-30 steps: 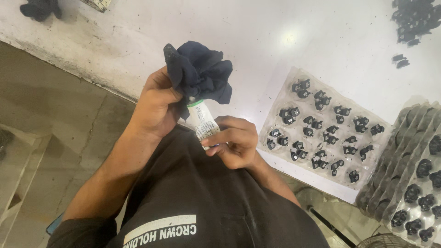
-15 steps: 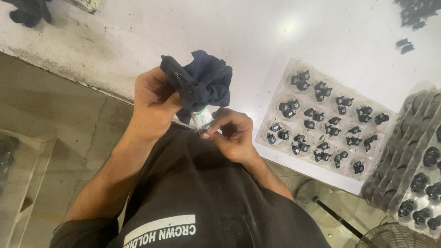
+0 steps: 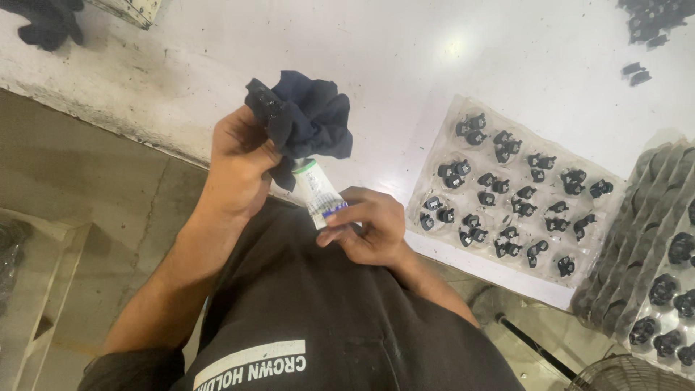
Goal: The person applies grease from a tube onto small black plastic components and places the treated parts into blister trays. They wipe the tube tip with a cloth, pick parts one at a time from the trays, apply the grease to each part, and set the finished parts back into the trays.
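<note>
Fingers (image 3: 255, 150) of left hand (image 3: 239, 163) are clamping a dark cloth (image 3: 304, 116) over the white tube (image 3: 316, 192); right hand (image 3: 365, 228) is pinching the tube's near end. Clear tray (image 3: 427, 190) of black parts is lying right.

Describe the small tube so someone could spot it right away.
At the near edge of the white table, the two hands meet. The tube sits between them, pinched by the right hand, its top under the dark cloth in the left hand. It is the only white, green-banded thing there.

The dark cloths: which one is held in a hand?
The bunched cloth in the left hand, over the tube; the other cloth lies untouched at the table's far-left corner.
</note>
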The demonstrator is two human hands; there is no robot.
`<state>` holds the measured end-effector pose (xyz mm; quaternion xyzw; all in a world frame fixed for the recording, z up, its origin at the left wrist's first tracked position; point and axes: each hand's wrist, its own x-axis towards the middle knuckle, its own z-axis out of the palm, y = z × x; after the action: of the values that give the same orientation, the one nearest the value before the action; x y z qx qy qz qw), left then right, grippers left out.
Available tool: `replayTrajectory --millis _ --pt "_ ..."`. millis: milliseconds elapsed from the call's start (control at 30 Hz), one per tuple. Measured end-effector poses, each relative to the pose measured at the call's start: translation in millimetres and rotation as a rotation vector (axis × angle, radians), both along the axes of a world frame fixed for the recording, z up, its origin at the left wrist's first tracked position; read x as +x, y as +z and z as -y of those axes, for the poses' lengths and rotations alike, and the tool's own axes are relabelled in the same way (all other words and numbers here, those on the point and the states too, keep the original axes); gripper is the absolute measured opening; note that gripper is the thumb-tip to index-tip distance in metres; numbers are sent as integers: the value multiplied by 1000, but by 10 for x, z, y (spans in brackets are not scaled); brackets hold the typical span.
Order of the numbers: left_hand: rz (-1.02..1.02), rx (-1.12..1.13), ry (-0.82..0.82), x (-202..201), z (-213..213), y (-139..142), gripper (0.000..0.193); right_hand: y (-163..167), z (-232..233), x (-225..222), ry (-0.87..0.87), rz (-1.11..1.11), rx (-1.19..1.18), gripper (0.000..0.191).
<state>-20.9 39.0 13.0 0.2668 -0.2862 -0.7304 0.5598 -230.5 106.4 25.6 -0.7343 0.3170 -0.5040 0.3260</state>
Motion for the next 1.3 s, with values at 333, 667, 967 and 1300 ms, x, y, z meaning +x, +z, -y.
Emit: replayTrajectory --millis 333,667,967,1300 --pt "76 -84 43 -59 -29 -53 13 133 129 -79 -12 -44 183 24" --pt "369 -277 236 -54 7 -60 24 -460 269 22 99 893 1126 22" --pt "429 -309 317 380 137 -43 17 -505 512 531 47 737 1072 18" --pt "364 -16 511 1231 510 -455 20 -583 1117 1654 -291 191 670 22"
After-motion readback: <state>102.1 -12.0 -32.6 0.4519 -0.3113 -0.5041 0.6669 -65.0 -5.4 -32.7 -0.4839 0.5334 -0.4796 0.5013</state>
